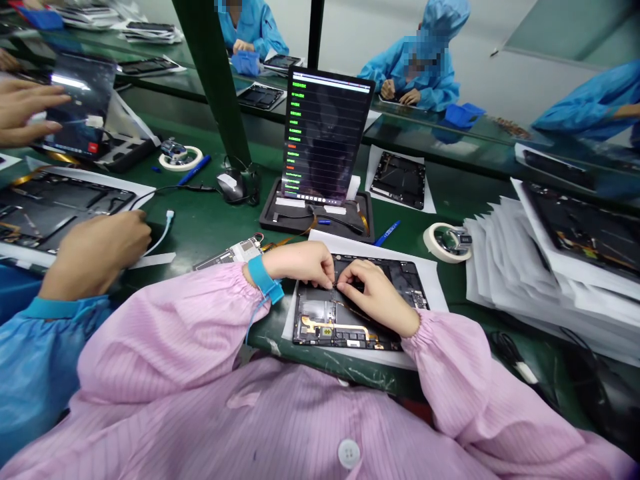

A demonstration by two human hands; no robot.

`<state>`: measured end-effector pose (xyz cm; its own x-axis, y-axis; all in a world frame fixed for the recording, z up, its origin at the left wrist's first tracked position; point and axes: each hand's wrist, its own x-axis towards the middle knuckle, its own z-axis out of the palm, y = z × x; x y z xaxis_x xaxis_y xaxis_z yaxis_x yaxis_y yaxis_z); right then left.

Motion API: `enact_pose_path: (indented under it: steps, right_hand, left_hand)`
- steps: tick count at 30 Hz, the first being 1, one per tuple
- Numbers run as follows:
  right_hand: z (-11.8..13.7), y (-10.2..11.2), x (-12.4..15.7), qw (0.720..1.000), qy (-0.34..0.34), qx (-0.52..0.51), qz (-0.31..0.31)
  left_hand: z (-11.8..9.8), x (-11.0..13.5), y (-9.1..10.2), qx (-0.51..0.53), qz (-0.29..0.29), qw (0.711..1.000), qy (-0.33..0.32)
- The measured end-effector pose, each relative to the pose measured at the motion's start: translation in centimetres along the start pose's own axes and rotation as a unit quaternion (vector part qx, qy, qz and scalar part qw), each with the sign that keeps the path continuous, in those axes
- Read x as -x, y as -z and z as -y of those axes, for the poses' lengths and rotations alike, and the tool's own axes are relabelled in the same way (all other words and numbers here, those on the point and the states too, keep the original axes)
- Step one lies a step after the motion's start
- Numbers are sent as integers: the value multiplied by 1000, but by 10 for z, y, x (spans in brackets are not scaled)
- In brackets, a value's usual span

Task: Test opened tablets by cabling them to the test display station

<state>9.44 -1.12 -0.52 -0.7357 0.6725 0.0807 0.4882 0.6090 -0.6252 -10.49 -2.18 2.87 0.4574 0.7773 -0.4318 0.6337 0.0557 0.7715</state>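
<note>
An opened tablet housing (315, 307) lies on a white sheet (443, 293) in front of me, its black inside and an orange flex cable showing. My left hand (305, 262), with a blue wrist strap (265, 277) above it, has its fingertips pinched at the middle of the housing. My right hand (375, 293) meets it there from the other side, thumb and fingers closed together. What the fingertips hold, if anything, is too small to make out. Left of the sheet lies a circuit board (235, 253) with orange flex cables.
Behind the housing a lit tablet screen (325, 140) stands in a black tray (270, 217). Tape roll (434, 248) and paper-interleaved tablet stack (500, 260) sit at right. A blue pen (387, 233) lies nearby. A co-worker's hand (100, 250) works close at left; others sit opposite.
</note>
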Motion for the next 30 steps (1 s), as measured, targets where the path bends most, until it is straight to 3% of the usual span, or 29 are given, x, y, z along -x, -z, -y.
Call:
enact_pose_path:
  steps: [30]
  right_hand:
    - [3, -1, -3, 1000, -20, -7, -17]
  left_hand:
    - [-9, 4, -6, -94, -71, 993, -23]
